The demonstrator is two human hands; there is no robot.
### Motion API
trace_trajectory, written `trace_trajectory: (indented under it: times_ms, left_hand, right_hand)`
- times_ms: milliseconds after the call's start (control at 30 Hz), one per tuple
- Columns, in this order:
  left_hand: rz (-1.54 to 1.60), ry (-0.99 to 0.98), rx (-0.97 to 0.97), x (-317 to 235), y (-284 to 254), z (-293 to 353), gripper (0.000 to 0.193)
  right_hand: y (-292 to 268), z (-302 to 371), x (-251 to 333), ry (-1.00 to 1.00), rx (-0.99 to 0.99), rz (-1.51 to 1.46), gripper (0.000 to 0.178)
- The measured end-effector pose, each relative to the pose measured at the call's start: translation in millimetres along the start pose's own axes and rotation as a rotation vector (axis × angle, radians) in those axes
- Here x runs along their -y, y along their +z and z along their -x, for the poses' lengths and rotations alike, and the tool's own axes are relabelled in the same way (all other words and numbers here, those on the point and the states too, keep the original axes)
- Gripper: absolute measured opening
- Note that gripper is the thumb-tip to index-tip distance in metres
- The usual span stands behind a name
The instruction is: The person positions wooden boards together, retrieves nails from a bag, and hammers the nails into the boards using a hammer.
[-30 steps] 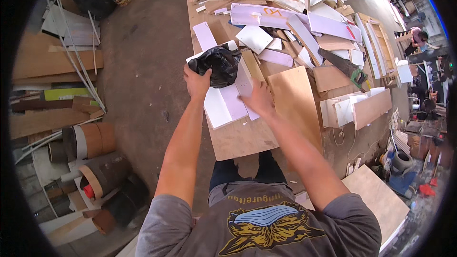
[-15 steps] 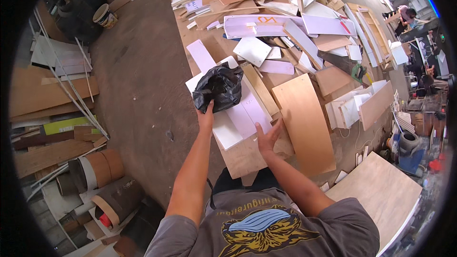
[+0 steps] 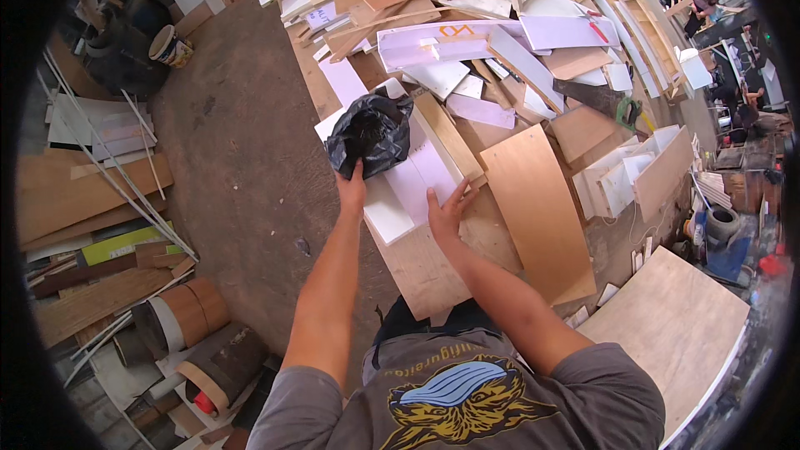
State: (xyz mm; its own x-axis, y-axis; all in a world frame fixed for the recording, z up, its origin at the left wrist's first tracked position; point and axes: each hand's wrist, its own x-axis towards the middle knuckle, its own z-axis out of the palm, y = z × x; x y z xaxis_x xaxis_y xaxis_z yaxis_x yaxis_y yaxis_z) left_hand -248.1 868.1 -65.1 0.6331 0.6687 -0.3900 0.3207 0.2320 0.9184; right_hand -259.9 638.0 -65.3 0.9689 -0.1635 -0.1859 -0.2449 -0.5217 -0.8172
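Note:
A crumpled black plastic bag point(image 3: 371, 135) sits with its mouth open upward on the left part of some pale lilac and white boards point(image 3: 417, 179). My left hand point(image 3: 351, 187) grips the bag's near edge, the thumb on top and the other fingers hidden beneath. My right hand point(image 3: 450, 212) is at the near right end of the boards, fingers spread and touching the end of a long wooden strip point(image 3: 448, 140), thumb over the lilac surface. Right of that hand lies a wide light-brown panel point(image 3: 542, 208) with a curved outline.
Under the boards is a plywood worktop point(image 3: 429, 275). A heap of offcuts point(image 3: 450, 4) covers its far part, with a handsaw point(image 3: 621, 108) on the right. Board stacks and curved tubes point(image 3: 179, 308) line the floor at left. Another person point(image 3: 704, 4) is far off right.
The whole scene has shifted slightly up and left in the view. My right hand has moved in closer against the ends of the boards. My left hand still grips the bag.

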Motion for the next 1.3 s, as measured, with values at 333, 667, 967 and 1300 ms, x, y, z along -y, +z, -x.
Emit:
trace_trajectory:
  times_ms: [333, 667, 967, 1300]
  left_hand:
    - [-0.890, 0.104, -0.265, -29, 13, 11, 0.063]
    - [0.306, -0.241, -0.194, -33, -17, 42, 0.028]
    - [0.444, -0.244, -0.140, -26, -24, 82, 0.037]
    - [0.386, -0.265, -0.127, -24, -29, 87, 0.043]
  right_hand:
    - [-46, -22, 86, -0.430, 0.139, 0.368, 0.080]
    - [2, -70, 144, -1.154, 0.460, 0.796, 0.027]
    - [-37, -29, 133, -1.208, 0.413, 0.685, 0.019]
    - [27, -39, 155, -0.926, 0.478, 0.502, 0.019]
